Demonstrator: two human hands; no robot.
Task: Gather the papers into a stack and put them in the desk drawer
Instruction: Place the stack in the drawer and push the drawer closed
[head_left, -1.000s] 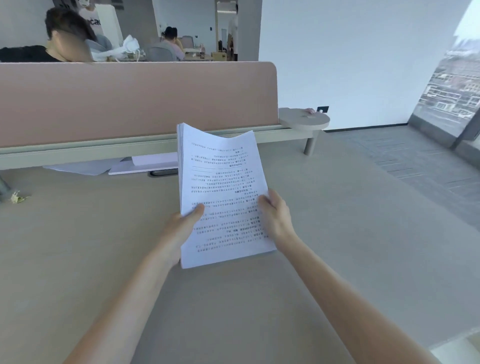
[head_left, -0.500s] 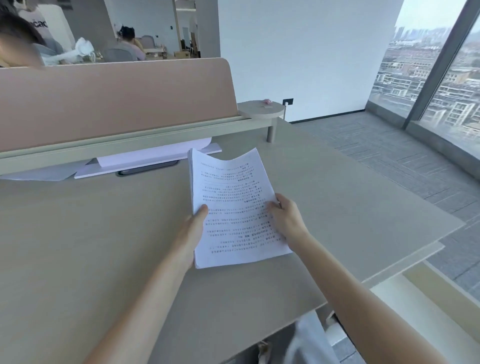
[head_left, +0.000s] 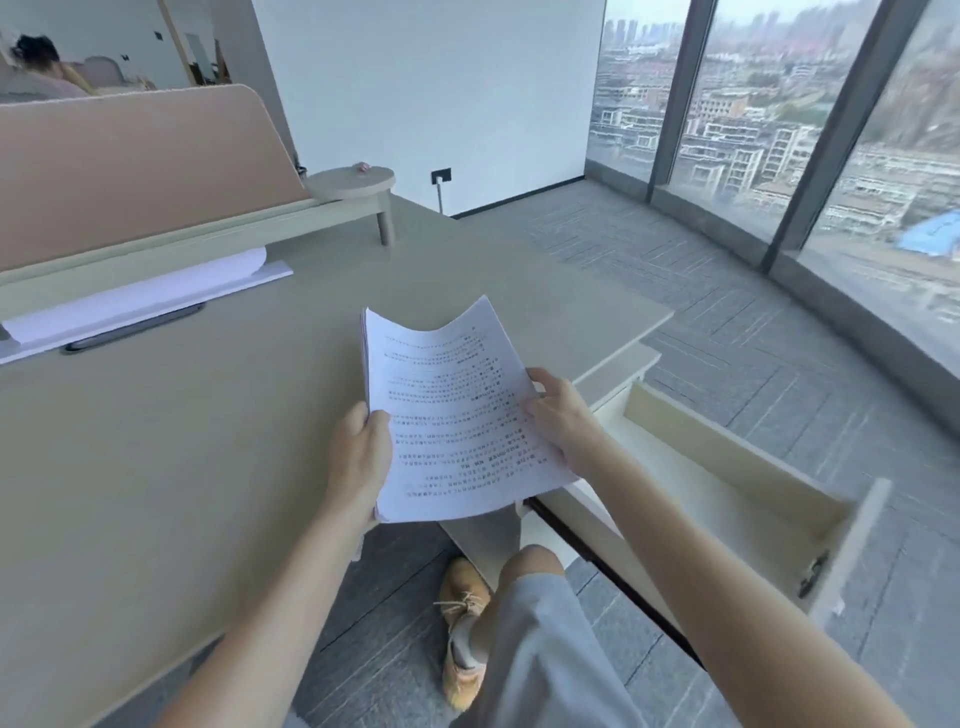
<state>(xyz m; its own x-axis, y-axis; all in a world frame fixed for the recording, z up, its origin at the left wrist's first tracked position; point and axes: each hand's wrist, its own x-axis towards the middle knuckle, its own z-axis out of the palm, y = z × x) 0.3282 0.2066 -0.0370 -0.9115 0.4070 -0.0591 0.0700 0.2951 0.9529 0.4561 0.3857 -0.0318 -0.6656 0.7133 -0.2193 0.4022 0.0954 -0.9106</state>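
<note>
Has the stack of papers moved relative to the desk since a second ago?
Yes. The stack of papers, held by the left hand and right hand, has shifted rightward past the desk corner, toward the open drawer.

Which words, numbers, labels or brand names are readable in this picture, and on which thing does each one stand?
No text can be quoted as it reads.
Papers, held by left hand and right hand: many printed lines, too small and blurred to read.
Drawer: no label visible.
White sheets under the partition: no print visible.
Buildings outside the window: no readable signs.
</note>
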